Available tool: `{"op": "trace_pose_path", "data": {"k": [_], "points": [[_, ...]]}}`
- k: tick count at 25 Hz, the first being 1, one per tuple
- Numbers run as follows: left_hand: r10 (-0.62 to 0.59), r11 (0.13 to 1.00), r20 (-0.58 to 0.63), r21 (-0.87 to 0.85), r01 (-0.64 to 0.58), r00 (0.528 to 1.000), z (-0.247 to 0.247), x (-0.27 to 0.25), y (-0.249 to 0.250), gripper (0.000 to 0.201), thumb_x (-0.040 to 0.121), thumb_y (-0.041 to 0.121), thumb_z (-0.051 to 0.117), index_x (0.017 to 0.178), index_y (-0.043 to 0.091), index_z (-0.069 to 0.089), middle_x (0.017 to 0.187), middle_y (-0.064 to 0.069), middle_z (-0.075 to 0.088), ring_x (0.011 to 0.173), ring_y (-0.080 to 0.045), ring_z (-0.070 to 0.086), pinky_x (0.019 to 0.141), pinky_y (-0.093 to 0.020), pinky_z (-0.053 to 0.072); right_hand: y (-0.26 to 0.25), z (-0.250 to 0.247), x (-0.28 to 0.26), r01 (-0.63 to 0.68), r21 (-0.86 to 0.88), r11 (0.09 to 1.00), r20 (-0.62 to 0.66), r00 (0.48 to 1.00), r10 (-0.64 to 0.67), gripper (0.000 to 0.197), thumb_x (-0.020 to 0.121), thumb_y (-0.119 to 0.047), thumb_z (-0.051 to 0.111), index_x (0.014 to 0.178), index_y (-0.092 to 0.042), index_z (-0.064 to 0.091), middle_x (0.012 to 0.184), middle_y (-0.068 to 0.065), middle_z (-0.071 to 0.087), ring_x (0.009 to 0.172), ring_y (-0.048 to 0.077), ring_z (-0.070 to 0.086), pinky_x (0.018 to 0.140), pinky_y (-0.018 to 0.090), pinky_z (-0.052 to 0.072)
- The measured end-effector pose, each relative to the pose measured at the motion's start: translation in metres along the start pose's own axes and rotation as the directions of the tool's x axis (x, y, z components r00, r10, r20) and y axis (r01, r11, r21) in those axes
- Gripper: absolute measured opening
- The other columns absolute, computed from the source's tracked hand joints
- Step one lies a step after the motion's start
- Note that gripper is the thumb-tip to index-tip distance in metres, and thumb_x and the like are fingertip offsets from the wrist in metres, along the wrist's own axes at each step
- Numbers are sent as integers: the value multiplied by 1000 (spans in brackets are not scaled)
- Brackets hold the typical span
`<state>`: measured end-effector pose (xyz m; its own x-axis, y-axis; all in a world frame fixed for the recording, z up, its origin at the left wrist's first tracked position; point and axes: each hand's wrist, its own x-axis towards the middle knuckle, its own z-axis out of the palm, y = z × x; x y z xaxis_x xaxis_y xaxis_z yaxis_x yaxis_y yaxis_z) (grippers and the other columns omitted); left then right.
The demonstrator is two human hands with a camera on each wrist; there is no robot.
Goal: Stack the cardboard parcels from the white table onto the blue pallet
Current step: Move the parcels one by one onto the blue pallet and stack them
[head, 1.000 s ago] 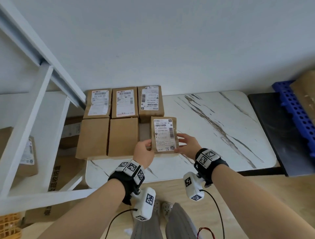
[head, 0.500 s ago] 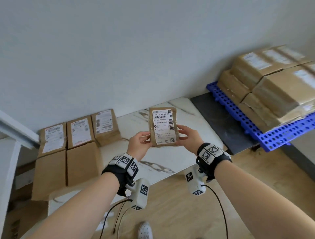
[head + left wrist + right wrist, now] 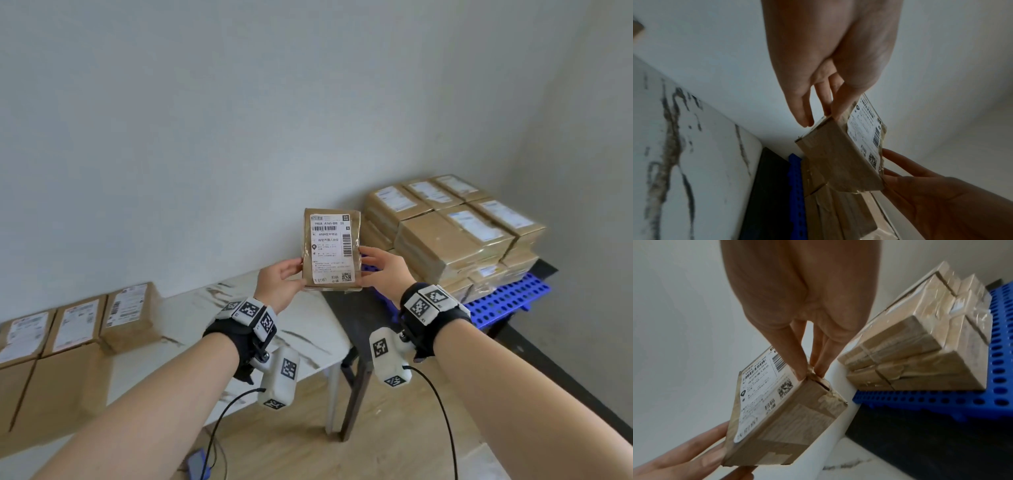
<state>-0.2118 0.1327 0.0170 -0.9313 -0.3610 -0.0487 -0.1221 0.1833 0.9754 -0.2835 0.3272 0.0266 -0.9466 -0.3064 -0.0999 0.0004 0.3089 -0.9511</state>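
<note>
I hold a small cardboard parcel (image 3: pixel 331 250) with a white shipping label in the air, above the right end of the white table (image 3: pixel 308 329). My left hand (image 3: pixel 282 282) pinches its left edge and my right hand (image 3: pixel 380 270) pinches its right edge. In the wrist views the same parcel (image 3: pixel 840 155) (image 3: pixel 781 410) sits between the thumb and fingers of both hands. The blue pallet (image 3: pixel 503 301) lies to the right, loaded with several taped parcels (image 3: pixel 448 233) in layers. More parcels (image 3: pixel 78 329) remain on the table's left end.
A black table (image 3: pixel 359 308) carries the pallet, right beside the white table. The grey wall (image 3: pixel 274 120) runs behind both. Wooden floor (image 3: pixel 394 445) lies below, with cables from my wrist cameras hanging over it.
The parcel came off the table and travelled up and right with both hands. My view swung right, so the loaded pallet is now fully in sight.
</note>
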Motion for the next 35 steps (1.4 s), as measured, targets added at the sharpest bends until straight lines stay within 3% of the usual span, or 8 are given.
{"op": "trace_pose_path", "data": {"k": [2, 7, 10, 14, 19, 23, 26, 35], "points": [[15, 999, 11, -31, -15, 1000, 35, 0, 19, 48, 80, -12, 62, 126, 3, 57, 126, -14, 60, 122, -21, 54, 90, -36, 53, 1, -38, -1, 21, 14, 1000, -25, 999, -20, 67, 68, 8, 75, 128, -15, 57, 103, 4, 68, 102, 24, 64, 96, 44, 50], [44, 997, 83, -64, -39, 996, 115, 18, 54, 47, 83, -13, 59, 127, 4, 56, 126, -15, 60, 103, -17, 59, 77, -27, 55, 10, -128, 4, -24, 54, 998, -95, 995, 30, 69, 73, 13, 68, 134, -13, 51, 105, 10, 65, 92, 19, 63, 73, 25, 52], [63, 996, 121, -65, -55, 991, 158, 42, 68, 48, 83, -12, 60, 128, 4, 55, 127, -14, 60, 102, -17, 60, 72, -21, 56, 16, -174, 22, -32, 38, 999, -102, 994, 35, 69, 76, 12, 66, 135, -18, 51, 107, 8, 64, 97, 17, 62, 83, 27, 51], [57, 993, 157, -114, -39, 986, 220, 87, 88, 52, 83, -11, 61, 131, 6, 52, 131, -12, 57, 114, -23, 60, 81, -31, 57, 22, -233, 60, -30, -14, 999, -148, 989, 27, 72, 75, 4, 70, 136, -27, 49, 117, 7, 62, 112, 20, 58, 98, 36, 48], [85, 992, 156, -108, -68, 984, 294, 161, 114, 52, 80, -9, 65, 129, 4, 54, 130, -13, 57, 119, -24, 57, 79, -33, 59, 14, -309, 135, -39, -67, 997, -116, 993, 31, 72, 78, 9, 62, 140, -22, 44, 115, 5, 62, 90, 11, 58, 70, 22, 44], [63, 993, 132, -106, -49, 989, 343, 222, 136, 51, 81, -6, 66, 128, 6, 55, 127, -12, 59, 114, -27, 60, 94, -44, 51, 19, -362, 207, -62, -22, 998, -137, 989, 59, 66, 82, 6, 61, 141, -14, 41, 122, 7, 63, 88, 13, 57, 65, 22, 42], [41, 996, 138, -86, -29, 990, 380, 256, 150, 48, 82, -3, 66, 128, 8, 55, 123, -11, 62, 107, -25, 63, 92, -43, 53, 29, -399, 253, -81, -15, 997, -152, 985, 78, 50, 86, 2, 60, 134, -6, 49, 123, 9, 62, 81, 10, 58, 56, 16, 38], [-103, 993, 18, -55, 104, 995, 470, 314, 162, 49, 88, 1, 61, 135, 9, 48, 116, -10, 61, 91, -21, 65, 74, -28, 57, 66, -472, 368, -180, 75, 981, 100, 980, 172, 51, 87, -2, 60, 136, -9, 48, 126, 9, 60, 114, 28, 58, 82, 39, 53]]}}
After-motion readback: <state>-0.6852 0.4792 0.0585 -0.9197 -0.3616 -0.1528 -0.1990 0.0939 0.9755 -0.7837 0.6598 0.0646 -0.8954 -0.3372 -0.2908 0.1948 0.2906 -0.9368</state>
